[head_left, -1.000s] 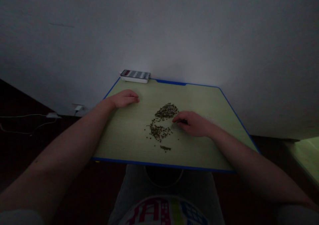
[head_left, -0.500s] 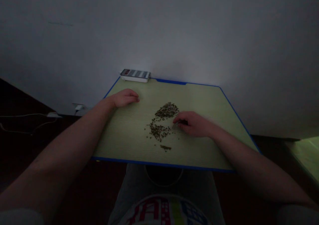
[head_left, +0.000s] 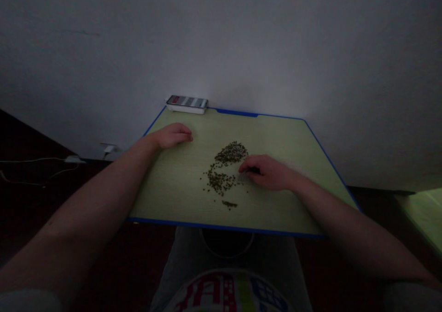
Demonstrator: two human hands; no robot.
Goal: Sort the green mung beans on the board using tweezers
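Note:
My left hand [head_left: 174,135] rests on the left of the pale table [head_left: 276,132]. Its fingers are curled in with the thumb alongside, and nothing shows in them. My right hand [head_left: 265,170] is closed in a pinch around a small clear, thin piece [head_left: 241,178], whose exact kind is too dim to make out. The piece touches the table at the right edge of a loose scatter of small brown grains [head_left: 218,182]. Just behind lies a denser grain pile [head_left: 232,152]. A short row of grains [head_left: 229,204] lies nearer the front edge.
A phone [head_left: 188,101] lies on a white box [head_left: 186,109] at the table's back left corner, against the wall [head_left: 258,49]. Below the front edge, a dark round container [head_left: 227,244] sits between my legs. Cables with a white plug [head_left: 73,159] run at the left.
My right hand has shifted very slightly left with the clear piece. My left hand and the grain piles look the same.

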